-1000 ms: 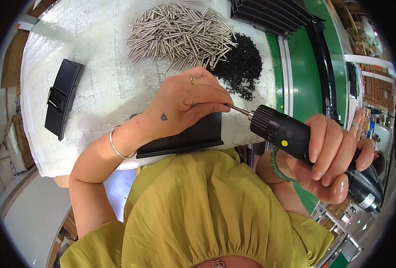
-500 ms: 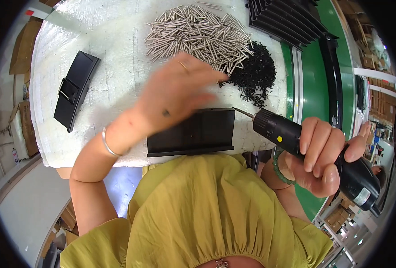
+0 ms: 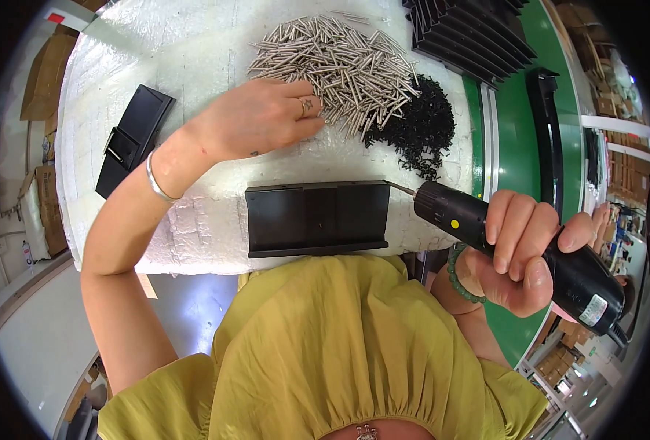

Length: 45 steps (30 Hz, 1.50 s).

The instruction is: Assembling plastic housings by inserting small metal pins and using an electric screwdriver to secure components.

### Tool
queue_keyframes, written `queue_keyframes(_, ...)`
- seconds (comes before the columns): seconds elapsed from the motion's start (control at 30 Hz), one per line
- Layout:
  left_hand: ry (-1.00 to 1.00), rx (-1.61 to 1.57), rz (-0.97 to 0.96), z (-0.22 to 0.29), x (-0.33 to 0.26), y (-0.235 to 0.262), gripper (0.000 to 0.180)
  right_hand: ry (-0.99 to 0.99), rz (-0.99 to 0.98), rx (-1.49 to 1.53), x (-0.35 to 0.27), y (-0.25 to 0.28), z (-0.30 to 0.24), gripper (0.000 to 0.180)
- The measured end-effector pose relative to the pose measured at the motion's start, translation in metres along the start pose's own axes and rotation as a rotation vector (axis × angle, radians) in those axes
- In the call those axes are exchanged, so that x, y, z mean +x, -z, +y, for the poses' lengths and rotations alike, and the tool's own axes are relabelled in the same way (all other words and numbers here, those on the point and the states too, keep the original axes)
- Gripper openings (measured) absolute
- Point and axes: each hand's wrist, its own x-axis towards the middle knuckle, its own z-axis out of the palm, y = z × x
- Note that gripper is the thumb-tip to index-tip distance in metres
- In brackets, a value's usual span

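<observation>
A worker's left hand (image 3: 255, 117) reaches across a white padded bench, its fingers (image 3: 303, 110) loosely extended and just touching the near edge of a heap of silver metal pins (image 3: 336, 62); whether a pin is already pinched beneath the fingertips cannot be told. The right hand (image 3: 519, 253) is wrapped tightly around a black electric screwdriver (image 3: 516, 246), whose thin bit (image 3: 400, 188) meets the upper right corner of a black plastic bracket (image 3: 316, 218).

The bracket lies flat at the bench's near edge, below the left fingers and just off the driver's tip. It is a dark, matte, rectangular moulding with upright ribs dividing it into bays and a raised lip along its near side. A mound of small black screws (image 3: 417, 128) sits just right of the left fingertips, touching the pins.

With no hand steadying the bracket, pressure from the bit could likely push it sideways or tip it off the bench edge it sits so close to. A careless sweep of the left fingers could also scatter pins into the screws, mixing the two heaps.

A second black part (image 3: 130, 139) rests left of the wrist, beyond its silver bangle (image 3: 156, 180); stacked black mouldings (image 3: 472, 33) lie well beyond the fingers.
</observation>
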Motion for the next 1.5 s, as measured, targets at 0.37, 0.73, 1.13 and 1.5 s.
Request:
queue_keyframes(0.37, 0.400, -0.450, 0.291, 0.040, -0.009, 0.015, 0.018, -0.050, -0.070, 0.051, 0.008, -0.005, 0.001, 0.028)
queue_keyframes(0.73, 0.770, -0.528, 0.493, 0.117, -0.035, -0.002, 0.017, -0.181, -0.206, 0.055, 0.006, -0.025, 0.021, 0.034)
queue_keyframes(1.13, 0.778, -0.465, 0.559, 0.123, -0.033, -0.009, 0.019, -0.135, -0.258, 0.081, 0.002, -0.031, 0.039, 0.035)
queue_keyframes(1.5, 0.743, -0.477, 0.602, 0.122, -0.036, -0.013, 0.020, -0.142, -0.313, 0.048, 0.005, -0.035, 0.039, 0.034)
